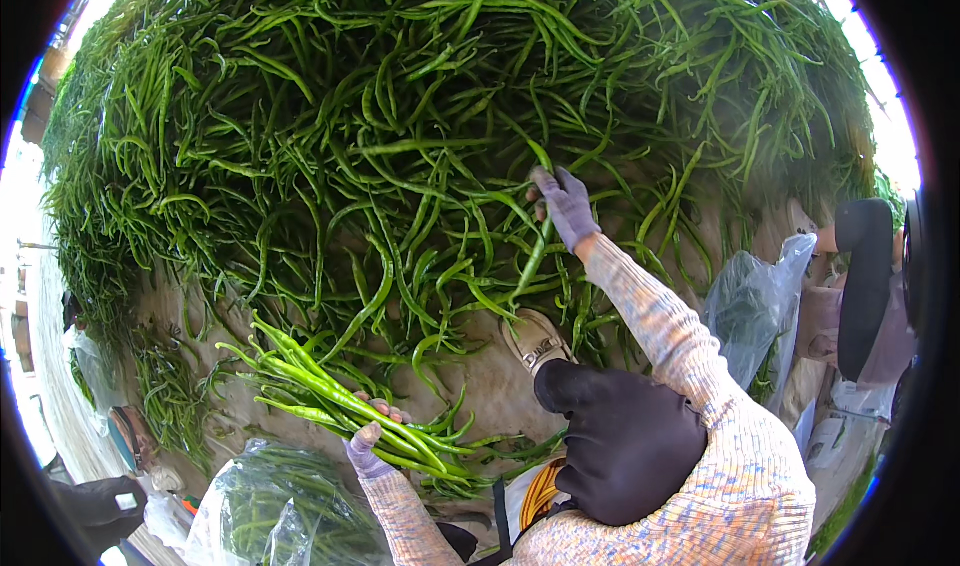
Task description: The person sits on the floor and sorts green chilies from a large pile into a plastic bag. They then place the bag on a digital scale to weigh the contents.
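My left hand [375, 431], in a purple fingerless glove, grips a loose bunch of long green chili peppers [341, 393]. The tips of the bunch point up and left, above the floor covering. My right hand [562, 202], gloved the same way, reaches to the near slope of a huge pile of green chili peppers [420, 108]. Its fingers are closed around a long green chili pepper [536, 258], which shows above and below the hand. Part of this grip is hidden by the glove.
A clear plastic bag full of green peppers [292, 498] stands at the lower left. Another clear bag [750, 296] is at the right, near a person's legs. My shoe [536, 337] rests among scattered peppers on a pale, dirty sheet [480, 378]. Another person's shoe [131, 435] is far left.
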